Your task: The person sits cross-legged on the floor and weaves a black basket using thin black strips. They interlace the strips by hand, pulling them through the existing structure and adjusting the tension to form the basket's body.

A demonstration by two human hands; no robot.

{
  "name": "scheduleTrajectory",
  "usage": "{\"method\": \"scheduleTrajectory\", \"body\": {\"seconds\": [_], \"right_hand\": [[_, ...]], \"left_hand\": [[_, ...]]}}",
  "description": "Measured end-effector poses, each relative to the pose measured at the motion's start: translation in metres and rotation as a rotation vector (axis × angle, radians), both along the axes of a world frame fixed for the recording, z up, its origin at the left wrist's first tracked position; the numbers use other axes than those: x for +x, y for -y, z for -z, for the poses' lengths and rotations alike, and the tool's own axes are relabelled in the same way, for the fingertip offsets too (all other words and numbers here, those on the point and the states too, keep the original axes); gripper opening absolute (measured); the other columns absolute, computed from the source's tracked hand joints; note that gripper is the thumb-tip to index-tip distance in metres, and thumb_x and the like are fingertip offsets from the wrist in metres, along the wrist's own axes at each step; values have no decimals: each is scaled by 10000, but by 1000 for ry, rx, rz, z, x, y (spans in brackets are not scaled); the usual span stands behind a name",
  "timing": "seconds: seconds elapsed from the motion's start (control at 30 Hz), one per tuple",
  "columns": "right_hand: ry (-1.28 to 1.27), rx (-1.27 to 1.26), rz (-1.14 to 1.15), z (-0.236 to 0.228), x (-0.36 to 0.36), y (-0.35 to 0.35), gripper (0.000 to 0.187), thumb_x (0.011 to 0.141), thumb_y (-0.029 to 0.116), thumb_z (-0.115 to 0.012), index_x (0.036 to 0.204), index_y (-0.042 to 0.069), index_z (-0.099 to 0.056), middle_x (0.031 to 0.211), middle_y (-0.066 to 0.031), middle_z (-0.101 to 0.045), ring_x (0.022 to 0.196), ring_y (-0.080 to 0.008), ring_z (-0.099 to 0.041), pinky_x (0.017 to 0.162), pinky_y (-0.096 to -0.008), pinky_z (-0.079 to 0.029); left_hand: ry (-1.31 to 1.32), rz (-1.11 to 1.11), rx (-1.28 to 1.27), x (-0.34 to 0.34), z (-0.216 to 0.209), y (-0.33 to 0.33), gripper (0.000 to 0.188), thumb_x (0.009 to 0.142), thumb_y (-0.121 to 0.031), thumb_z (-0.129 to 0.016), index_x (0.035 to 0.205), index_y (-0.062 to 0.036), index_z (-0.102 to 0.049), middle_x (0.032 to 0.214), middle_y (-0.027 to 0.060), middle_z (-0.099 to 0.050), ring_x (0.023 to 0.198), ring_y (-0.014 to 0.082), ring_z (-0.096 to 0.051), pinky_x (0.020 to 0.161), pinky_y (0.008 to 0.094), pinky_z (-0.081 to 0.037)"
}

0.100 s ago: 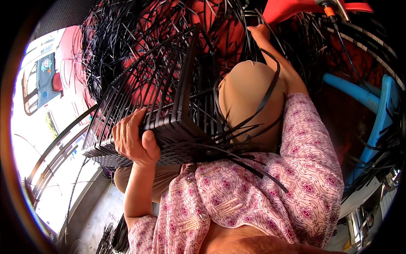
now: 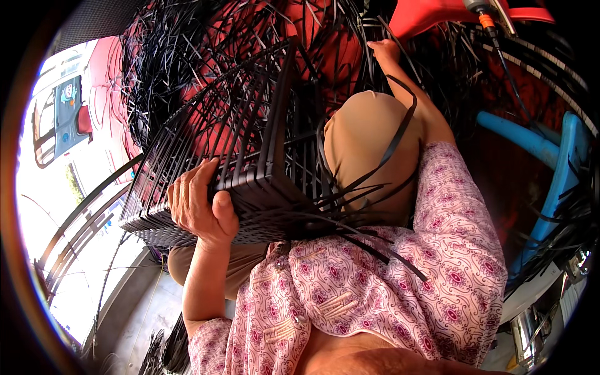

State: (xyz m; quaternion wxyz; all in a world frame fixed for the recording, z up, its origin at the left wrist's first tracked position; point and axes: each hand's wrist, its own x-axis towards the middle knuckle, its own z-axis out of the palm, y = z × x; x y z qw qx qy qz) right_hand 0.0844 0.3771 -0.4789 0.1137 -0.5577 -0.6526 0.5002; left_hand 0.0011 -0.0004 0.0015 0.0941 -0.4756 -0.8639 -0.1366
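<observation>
A black basket (image 2: 187, 229) woven from flat plastic strips lies tilted across my lap, its woven base toward me and its open ribbed side facing away. My left hand (image 2: 203, 203) grips the basket's edge, fingers over the rim and thumb on the near face. Loose strip ends (image 2: 375, 247) trail from the basket's right corner over my shirt. Stretched out past my raised knee (image 2: 369, 137), my right hand (image 2: 386, 52) is closed among hanging black strips; what it pinches is too small to make out.
A tangled heap of black strips (image 2: 150, 69) lies on red material (image 2: 306, 22) beyond the basket. Upper right, a red plastic piece (image 2: 431, 15) sits beside a tool with an orange collar (image 2: 486, 20). A blue plastic frame (image 2: 565, 156) stands at the right.
</observation>
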Motion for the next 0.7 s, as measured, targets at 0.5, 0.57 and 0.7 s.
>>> {"method": "scheduleTrajectory", "body": {"seconds": [0.5, 0.57, 0.7], "right_hand": [[-386, -470, 133, -157, 199, 33, 144, 890, 219, -727, 899, 109, -635, 632, 58, -490, 457, -24, -375, 395, -209, -240], [-300, -478, 185, -187, 256, 54, 148, 883, 230, -734, 888, 119, -636, 613, 71, -463, 435, -27, -342, 394, -214, -220], [-207, -475, 414, -262, 361, 102, 152, 931, 241, -666, 836, 141, -603, 560, 83, -383, 410, -35, -291, 382, -214, -199]], "left_hand": [[0, -16, -19, 6, -7, 4, 389, 999, -378, -449, 1003, -58, -670, 881, 114, -651, 818, 323, -619, 742, 404, -444], [-14, 23, 27, 5, -8, 8, 302, 981, -319, -510, 994, -66, -673, 879, 103, -657, 817, 307, -621, 745, 392, -448], [-71, 36, 120, 11, -7, 14, 218, 939, -278, -590, 924, -81, -681, 844, 67, -667, 790, 270, -634, 731, 374, -454]]}}
